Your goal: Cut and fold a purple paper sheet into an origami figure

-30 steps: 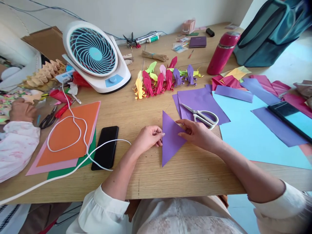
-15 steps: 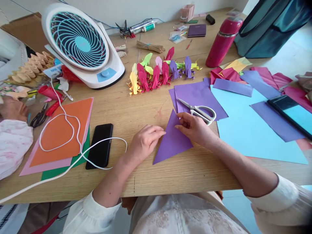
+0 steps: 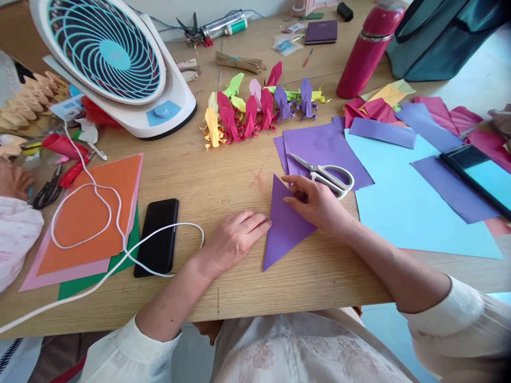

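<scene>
A folded purple paper triangle (image 3: 285, 229) lies on the table in front of me, one sharp point toward the table's front edge. My left hand (image 3: 241, 234) rests palm down beside it, its fingertips at the triangle's left edge. Over the upper right side of the paper is my right hand (image 3: 315, 205), thumb and index finger apart with nothing visible between them; the other fingers are curled. Scissors with white handles (image 3: 333, 178) lie just behind that hand, on purple paper sheets (image 3: 319, 141).
Folded paper figures (image 3: 251, 114) stand farther back. To the left are a fan (image 3: 115, 58), a black phone (image 3: 157, 239), a white cable (image 3: 187, 224) and orange paper (image 3: 88, 218). Light blue paper (image 3: 419, 218) and a red bottle (image 3: 369, 53) lie rightward. Another person's hand (image 3: 14, 178) shows far left.
The purple triangle has turned a little: its near point has swung right and its top has shifted left. My hands stay close to the same places, and the view has shifted slightly.
</scene>
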`<state>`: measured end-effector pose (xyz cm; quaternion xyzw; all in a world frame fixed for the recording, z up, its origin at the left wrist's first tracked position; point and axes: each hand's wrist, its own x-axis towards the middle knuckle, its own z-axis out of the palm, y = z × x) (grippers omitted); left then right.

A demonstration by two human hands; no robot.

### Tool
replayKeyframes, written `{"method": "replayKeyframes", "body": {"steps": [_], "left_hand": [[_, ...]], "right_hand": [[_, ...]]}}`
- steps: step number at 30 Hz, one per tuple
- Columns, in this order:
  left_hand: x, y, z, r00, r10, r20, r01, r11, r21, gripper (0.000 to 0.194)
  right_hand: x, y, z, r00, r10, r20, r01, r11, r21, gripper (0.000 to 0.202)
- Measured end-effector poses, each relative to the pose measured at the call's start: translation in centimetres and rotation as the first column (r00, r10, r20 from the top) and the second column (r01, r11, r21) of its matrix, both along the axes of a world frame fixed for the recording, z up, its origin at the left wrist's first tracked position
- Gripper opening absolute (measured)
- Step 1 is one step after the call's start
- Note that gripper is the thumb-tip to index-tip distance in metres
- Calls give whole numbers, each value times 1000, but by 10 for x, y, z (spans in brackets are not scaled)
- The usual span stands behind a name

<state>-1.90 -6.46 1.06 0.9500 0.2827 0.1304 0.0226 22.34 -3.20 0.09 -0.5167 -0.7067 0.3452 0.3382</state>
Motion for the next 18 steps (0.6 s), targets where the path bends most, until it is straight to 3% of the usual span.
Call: {"method": "replayKeyframes", "body": {"steps": [6, 11, 18], "left_hand": [[1, -3, -1, 998, 8, -64, -7, 1000, 15, 37], [0, -3, -3, 999, 20, -25, -21, 1000, -9, 35], [1, -4, -2, 998, 64, 19, -62, 995, -74, 34]], "right_hand": [[6, 4, 3, 999, 54, -5, -55, 997, -50, 39], [16, 9, 3, 991, 137, -8, -137, 986, -96, 32], [12, 5, 8, 995, 95, -10, -95, 987, -130, 35]]}}
